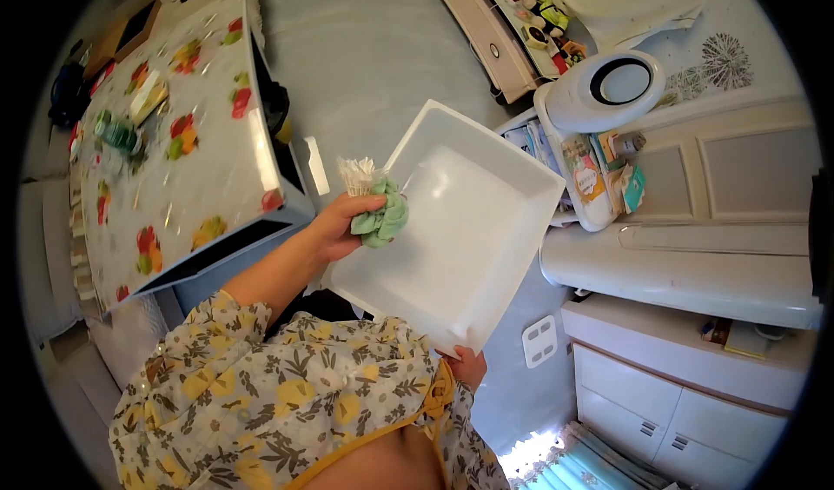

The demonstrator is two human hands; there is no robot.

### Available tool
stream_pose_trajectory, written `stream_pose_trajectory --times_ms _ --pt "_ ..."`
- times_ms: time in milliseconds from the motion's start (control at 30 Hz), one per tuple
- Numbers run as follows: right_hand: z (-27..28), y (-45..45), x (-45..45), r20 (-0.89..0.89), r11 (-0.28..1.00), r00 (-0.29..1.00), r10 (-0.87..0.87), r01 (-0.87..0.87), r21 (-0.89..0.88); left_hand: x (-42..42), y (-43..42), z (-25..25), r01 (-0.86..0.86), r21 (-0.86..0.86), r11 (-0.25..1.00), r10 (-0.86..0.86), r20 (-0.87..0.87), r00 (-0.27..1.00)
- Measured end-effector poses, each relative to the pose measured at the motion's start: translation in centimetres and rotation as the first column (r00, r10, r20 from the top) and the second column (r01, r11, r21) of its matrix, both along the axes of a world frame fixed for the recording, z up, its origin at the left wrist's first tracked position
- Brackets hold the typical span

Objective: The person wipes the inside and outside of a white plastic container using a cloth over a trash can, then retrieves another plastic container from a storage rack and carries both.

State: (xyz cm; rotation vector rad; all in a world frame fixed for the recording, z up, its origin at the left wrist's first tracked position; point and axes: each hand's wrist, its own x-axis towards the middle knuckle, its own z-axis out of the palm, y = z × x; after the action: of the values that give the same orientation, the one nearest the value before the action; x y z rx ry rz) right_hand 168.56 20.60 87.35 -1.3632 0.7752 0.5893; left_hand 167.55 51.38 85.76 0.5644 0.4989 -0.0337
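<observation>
My left hand is closed around a crumpled light green cloth. A bundle of thin white sticks, perhaps cotton swabs, sticks up from the same grip. Both are held over the near left side of a large white rectangular plastic tray. Nothing lies inside the tray, and its inner face is turned toward me. With its fingers curled on the tray's near corner, my right hand grips the rim; part of that hand is hidden by the tray.
On the left stands a table with a fruit-patterned cover, bearing a green jar. At right, a white fan-like appliance stands beside a cart with books. A white scale lies on the floor near white cabinets.
</observation>
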Motion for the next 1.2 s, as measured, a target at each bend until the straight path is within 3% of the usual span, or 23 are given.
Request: stream_pose_trajectory --times_ms 133,233,267,300,333,367,400,433,533,600,633,667,800,867,900,933,967,1000,1100,1133,1200 --pt "-1.9 3.8 7.2 0.014 0.994 0.996 0.094 -0.094 0.058 5.7 2.5 -0.9 -0.063 0.021 0.998 0.063 -0.016 0.998" --pt "-6.4 3.8 14.0 -0.073 0.947 0.944 0.321 -0.321 0.005 9.2 2.9 -1.4 -0.153 0.072 0.986 0.16 -0.104 0.982" --pt "-11.3 2.4 16.7 0.299 0.742 0.679 0.67 -0.602 -0.297 11.7 3.0 -1.5 -0.203 0.105 0.974 0.213 -0.094 0.973" --pt "-12.0 3.7 19.1 0.412 0.586 0.425 0.806 -0.669 -0.457 13.3 3.9 -1.5 -0.248 0.135 0.959 0.26 -0.084 0.962" --pt "-10.9 6.2 21.7 0.485 0.463 0.152 0.861 -0.631 -0.623 14.6 5.1 -1.4 -0.277 0.158 0.948 0.295 -0.103 0.95" --pt "-9.4 8.0 24.4 0.321 0.704 0.632 0.705 -0.68 -0.207 15.6 5.9 -1.3 -0.262 0.105 0.959 0.273 -0.114 0.955" --pt "-7.8 10.1 27.1 -0.08 0.881 0.883 0.463 -0.449 0.15 16.7 6.5 -1.3 -0.25 0.049 0.967 0.254 -0.114 0.96" --pt "-7.4 14.8 17.6 -0.075 0.927 0.932 0.356 -0.341 0.157 7.8 11.3 -1.6 -0.268 0.053 0.962 0.272 -0.128 0.954" --pt "-8.0 17.3 23.3 -0.029 0.861 0.867 0.497 -0.489 0.138 10.1 15.5 -0.2 -0.521 -0.07 0.851 0.508 -0.143 0.849" --pt "-9.5 17.9 26.7 0.016 0.813 0.817 0.577 -0.576 0.089 11.5 19.0 -0.9 -0.657 -0.057 0.752 0.643 -0.157 0.749" --pt "-9.3 19.9 24.0 -0.001 0.818 0.82 0.572 -0.571 0.066 11.9 21.2 -2.7 -0.712 -0.061 0.699 0.692 -0.194 0.695" --pt "-8.6 22.6 21.4 -0.019 0.823 0.824 0.567 -0.566 0.043 7.3 29.2 -3.3 -0.695 -0.039 0.718 0.654 -0.304 0.692" --pt "-10.0 27.1 27.2 -0.057 0.73 0.738 0.672 -0.674 -0.118 6.6 37.9 -13.5 -0.796 -0.08 0.6 0.705 -0.419 0.573" --pt "-8.9 31.4 25.6 -0.112 0.772 0.797 0.594 -0.604 -0.199 6.4 42.9 -19.9 -0.782 -0.147 0.606 0.67 -0.435 0.601" --pt "-6.6 35.2 22.9 -0.16 0.798 0.835 0.526 -0.55 -0.247 4.0 53.2 -18.5 -0.738 -0.136 0.661 0.538 -0.599 0.593" --pt "-10.2 30.1 26.3 -0.093 0.345 0.447 0.89 -0.79 -0.506 4.8 53.0 -20.8 -0.771 -0.147 0.62 0.562 -0.602 0.567" --pt "-11.2 29.8 29.0 -0.144 0.053 0.175 0.974 -0.793 -0.607 5.4 54.7 -23.3 -0.792 -0.137 0.594 0.544 -0.657 0.522" --pt "-12.2 29.5 31.7 -0.208 -0.208 -0.083 0.975 -0.679 -0.704 5.5 55.6 -25.4 -0.814 -0.124 0.567 0.529 -0.702 0.476" --pt "-13.1 35.6 38.3 -0.385 0.089 0.282 0.879 -0.889 -0.449 8.9 62.0 -29.6 -0.869 -0.129 0.478 0.527 -0.749 0.401" --pt "-9.0 38.5 24.0 -0.523 0.294 0.472 0.71 -0.873 -0.39 0.7 66.5 -31.5 -0.826 -0.168 0.537 0.417 -0.799 0.434" --pt "-9.2 39.0 28.9 -0.658 0.557 0.578 0.483 -0.782 -0.279 3.3 67.0 -33.4 -0.871 -0.159 0.465 0.454 -0.802 0.389"
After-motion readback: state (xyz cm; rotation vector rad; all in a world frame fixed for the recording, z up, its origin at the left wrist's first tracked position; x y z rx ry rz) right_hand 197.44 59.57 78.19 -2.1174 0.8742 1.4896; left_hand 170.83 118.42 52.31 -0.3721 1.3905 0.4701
